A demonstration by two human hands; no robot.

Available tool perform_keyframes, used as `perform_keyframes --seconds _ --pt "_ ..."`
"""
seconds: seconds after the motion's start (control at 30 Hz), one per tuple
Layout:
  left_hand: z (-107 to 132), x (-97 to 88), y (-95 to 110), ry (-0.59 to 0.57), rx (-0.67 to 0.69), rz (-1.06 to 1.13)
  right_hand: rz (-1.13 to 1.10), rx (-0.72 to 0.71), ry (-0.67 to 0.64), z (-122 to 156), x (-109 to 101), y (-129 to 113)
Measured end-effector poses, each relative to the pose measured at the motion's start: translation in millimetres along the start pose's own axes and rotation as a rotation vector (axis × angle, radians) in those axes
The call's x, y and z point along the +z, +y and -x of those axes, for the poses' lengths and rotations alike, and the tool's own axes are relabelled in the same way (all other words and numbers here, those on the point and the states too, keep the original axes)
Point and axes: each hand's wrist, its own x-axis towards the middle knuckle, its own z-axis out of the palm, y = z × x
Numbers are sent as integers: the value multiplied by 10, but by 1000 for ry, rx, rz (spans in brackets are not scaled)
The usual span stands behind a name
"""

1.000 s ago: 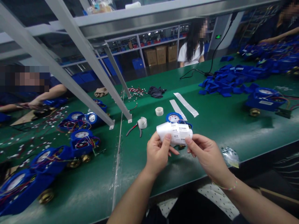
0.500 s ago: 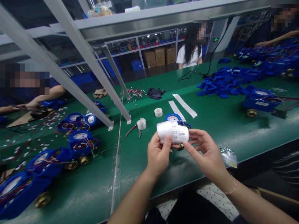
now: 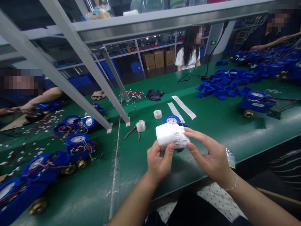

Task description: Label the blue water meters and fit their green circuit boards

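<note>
Label roll [image 3: 168, 135], white and lying nearly level, is held between the two hands above a green tabletop [image 3: 134, 175]. Well to the left of the grip stands a row of blue meters [image 3: 76, 141] with pale round dials and loose wires. Nearer the grip on that side, pliers [image 3: 138, 135] with spread handles lie against a tape roll [image 3: 141, 126]; a second tape roll [image 3: 157, 114] sits just beyond the grip. The left forearm slants up from below, and the left hand [image 3: 161, 161] grips the roll's left half, thumb pressed upright on the front, the other fingers mostly hidden beneath and behind. Plain white shows over that half; small labels with black barcodes cover the right part, their fine print too small to read. Directly behind the roll is a partly hidden blue meter [image 3: 172, 119], and farther off lie two label strips [image 3: 183, 107]. The right hand [image 3: 213, 158] comes in from the lower right, fingers stretched leftward over the top and thumb below, pinching the roll's right end; a thin bracelet [image 3: 233, 185] circles its wrist. Right of and beyond the grip are heaped blue parts [image 3: 221, 84] and another meter [image 3: 257, 102], whose pale sticker is illegible.
</note>
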Motion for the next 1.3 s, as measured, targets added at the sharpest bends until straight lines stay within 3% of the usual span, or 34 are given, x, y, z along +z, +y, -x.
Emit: perform_keyframes --seconds 0.1,0.27,0.53,0.67,0.73,0.83,0.9,0.97,1.03,1.1,1.2,1.23,1.3 --pt "3 -12 16 5 71 -43 13 -41 -16 -2 -17 -15" --pt "-3 1 9 -3 158 -47 62 -38 112 -16 -16 -33" --pt "37 33 -24 16 194 -79 283 -272 178 41 -4 111" --pt "-17 8 17 125 402 -342 443 -537 140 -3 -23 147" --pt "-59 -44 2 173 576 -512 424 -548 141 -25 -12 74" --pt "-139 -176 -76 205 844 -714 170 -277 161 -43 29 -113" --pt "-206 -278 -141 239 948 -798 -93 64 137 -60 39 -210" --pt "-289 -369 -197 314 954 -870 -386 406 98 -86 8 -226" --pt "-386 -435 -246 376 853 -952 -655 668 90 -104 -62 -157" --pt "-487 -467 -307 335 619 -1060 -806 829 151 -91 -146 -36" --pt "-599 -452 -461 8 150 -1217 -836 915 269 11 -242 151" --pt "-617 -435 -524 -116 50 -1238 -829 932 284 63 -256 203" --pt "-623 -396 -638 -279 -20 -1237 -814 968 275 175 -257 285"
